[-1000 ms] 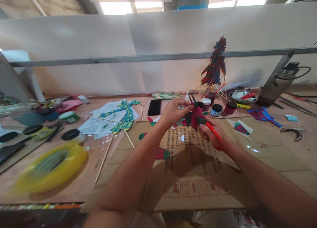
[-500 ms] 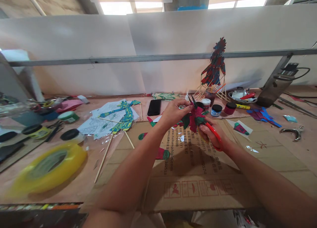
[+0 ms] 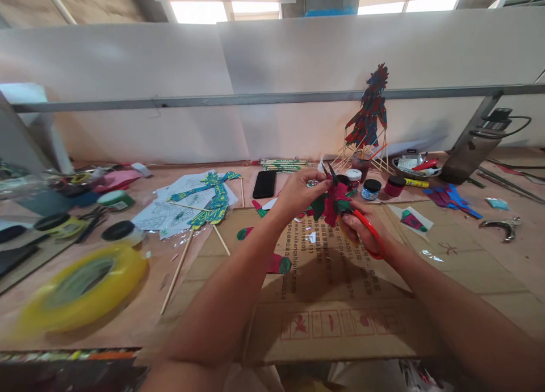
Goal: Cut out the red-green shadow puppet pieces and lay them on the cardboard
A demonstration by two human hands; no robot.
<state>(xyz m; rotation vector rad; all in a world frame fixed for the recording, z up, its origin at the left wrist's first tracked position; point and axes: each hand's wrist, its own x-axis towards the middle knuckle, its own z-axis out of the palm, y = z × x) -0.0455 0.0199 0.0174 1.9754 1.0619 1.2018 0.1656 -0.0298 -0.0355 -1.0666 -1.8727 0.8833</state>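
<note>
My left hand (image 3: 298,194) pinches a red and green painted puppet piece (image 3: 332,204) above a flattened cardboard box (image 3: 327,301). My right hand (image 3: 364,230) is closed round the red handles of a pair of scissors (image 3: 369,228), whose dark blades (image 3: 328,171) stick up past the piece. Small cut parts, one red and green (image 3: 279,263) and one green (image 3: 244,233), lie on the cardboard under my left forearm.
A yellow tape roll (image 3: 80,287) sits front left. A green and yellow stick puppet (image 3: 213,201) lies on drawings beside a black phone (image 3: 264,184). Paint jars (image 3: 373,188), a standing red and blue puppet (image 3: 369,111), a grey bottle (image 3: 474,147) and metal pliers (image 3: 500,226) are at the right.
The puppet piece has turned slightly in my left hand and both hands have shifted a little left. Everything on the table lies as before.
</note>
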